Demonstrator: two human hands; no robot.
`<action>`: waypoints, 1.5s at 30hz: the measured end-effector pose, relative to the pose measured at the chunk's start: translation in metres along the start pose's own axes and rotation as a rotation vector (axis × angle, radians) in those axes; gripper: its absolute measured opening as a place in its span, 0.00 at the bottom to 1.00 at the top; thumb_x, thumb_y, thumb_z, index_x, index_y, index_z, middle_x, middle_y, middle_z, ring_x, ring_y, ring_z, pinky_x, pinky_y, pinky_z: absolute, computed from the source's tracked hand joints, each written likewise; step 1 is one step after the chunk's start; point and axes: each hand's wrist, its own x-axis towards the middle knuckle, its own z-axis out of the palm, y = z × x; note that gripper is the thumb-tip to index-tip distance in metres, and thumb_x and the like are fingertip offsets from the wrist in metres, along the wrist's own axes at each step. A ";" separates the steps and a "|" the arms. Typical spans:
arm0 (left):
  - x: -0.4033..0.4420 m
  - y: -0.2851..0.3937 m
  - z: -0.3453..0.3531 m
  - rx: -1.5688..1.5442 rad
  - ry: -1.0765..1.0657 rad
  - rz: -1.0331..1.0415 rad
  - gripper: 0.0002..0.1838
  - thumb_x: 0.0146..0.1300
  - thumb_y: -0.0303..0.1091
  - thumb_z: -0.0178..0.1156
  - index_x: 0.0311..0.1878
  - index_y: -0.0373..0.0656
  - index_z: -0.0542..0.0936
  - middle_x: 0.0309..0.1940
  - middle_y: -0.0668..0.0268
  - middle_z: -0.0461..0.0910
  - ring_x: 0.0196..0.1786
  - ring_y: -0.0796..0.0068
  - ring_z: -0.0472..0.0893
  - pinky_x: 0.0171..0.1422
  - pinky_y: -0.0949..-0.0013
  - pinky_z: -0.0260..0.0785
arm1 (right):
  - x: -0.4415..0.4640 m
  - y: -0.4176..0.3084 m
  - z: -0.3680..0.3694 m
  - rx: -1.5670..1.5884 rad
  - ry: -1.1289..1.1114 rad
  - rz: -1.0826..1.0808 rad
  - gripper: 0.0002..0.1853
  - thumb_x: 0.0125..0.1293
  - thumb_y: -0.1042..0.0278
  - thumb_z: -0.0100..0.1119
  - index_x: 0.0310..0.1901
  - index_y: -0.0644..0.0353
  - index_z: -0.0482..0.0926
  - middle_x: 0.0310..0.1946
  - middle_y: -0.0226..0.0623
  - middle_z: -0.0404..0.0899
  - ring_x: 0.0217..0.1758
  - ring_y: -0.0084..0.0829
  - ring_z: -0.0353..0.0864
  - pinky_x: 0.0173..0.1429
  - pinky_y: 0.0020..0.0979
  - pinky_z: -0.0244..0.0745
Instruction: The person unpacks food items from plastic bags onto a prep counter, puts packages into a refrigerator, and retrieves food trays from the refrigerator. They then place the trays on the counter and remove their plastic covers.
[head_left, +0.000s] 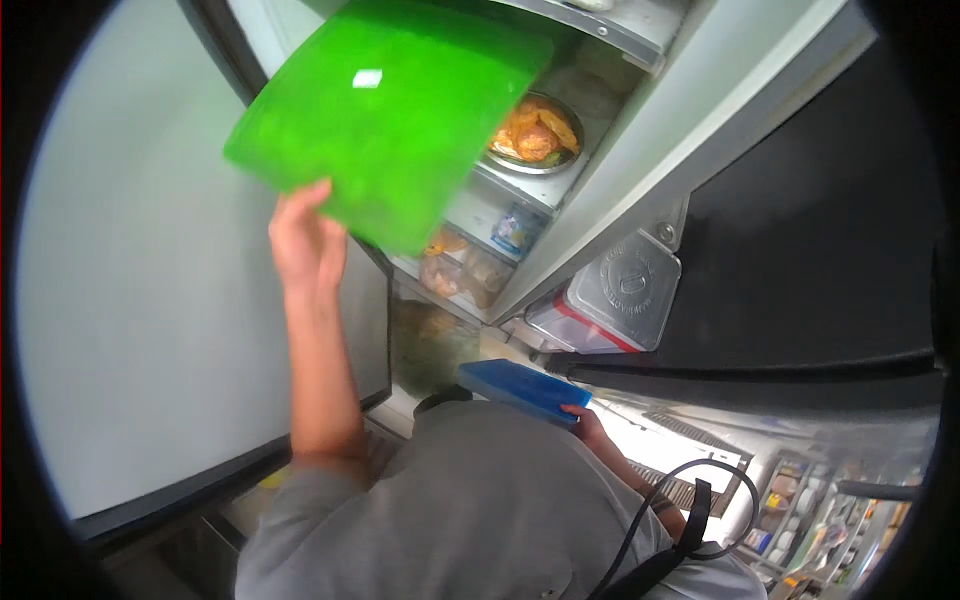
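My left hand (308,235) is raised in front of the refrigerator with its fingers closed on the lower edge of a bright green plastic sheet (375,140). The sheet is slightly bent and has a small white patch on it; it covers much of the upper shelves. Low beside my body, my right hand (588,424) grips one end of a flat blue plastic object (527,386), whose exact kind I cannot make out. A metal bowl (537,133) with orange-coated food sits on a shelf just right of the green sheet.
The refrigerator door (190,270) stands wide open at the left. Lower shelves hold a blue-and-white packet (516,228) and bagged food (462,275). Right of the frame is a metal-lidded tin (625,285) beside a large black surface (810,210). Shelves of goods (815,520) appear lower right.
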 end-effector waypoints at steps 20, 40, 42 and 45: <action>-0.130 -0.108 -0.171 -0.138 0.371 -0.273 0.25 0.56 0.25 0.55 0.60 0.33 0.74 0.53 0.56 0.78 0.54 0.56 0.81 0.60 0.52 0.77 | -0.022 -0.022 0.027 -0.126 0.174 0.028 0.24 0.62 0.72 0.68 0.59 0.62 0.74 0.53 0.48 0.82 0.56 0.48 0.83 0.63 0.49 0.80; 0.251 -0.273 -0.104 -0.176 -0.190 -0.529 0.29 0.77 0.53 0.45 0.71 0.45 0.72 0.67 0.57 0.75 0.68 0.53 0.74 0.77 0.48 0.63 | 0.004 0.069 -0.002 0.546 -0.006 -0.156 0.38 0.59 0.71 0.65 0.71 0.58 0.63 0.67 0.54 0.68 0.66 0.60 0.71 0.66 0.60 0.77; 0.235 -0.259 -0.094 -0.125 -0.060 -0.530 0.33 0.76 0.56 0.47 0.73 0.42 0.66 0.71 0.55 0.70 0.72 0.54 0.71 0.79 0.49 0.60 | 0.002 0.075 -0.003 0.588 0.119 -0.151 0.36 0.59 0.71 0.65 0.70 0.60 0.64 0.66 0.56 0.68 0.65 0.62 0.72 0.65 0.61 0.78; 0.195 -0.246 -0.095 -0.021 0.190 -0.509 0.41 0.74 0.60 0.49 0.78 0.37 0.58 0.76 0.53 0.63 0.76 0.56 0.66 0.81 0.51 0.56 | 0.008 0.089 -0.016 0.678 0.167 -0.231 0.34 0.60 0.69 0.64 0.68 0.61 0.65 0.65 0.58 0.68 0.61 0.65 0.74 0.62 0.60 0.80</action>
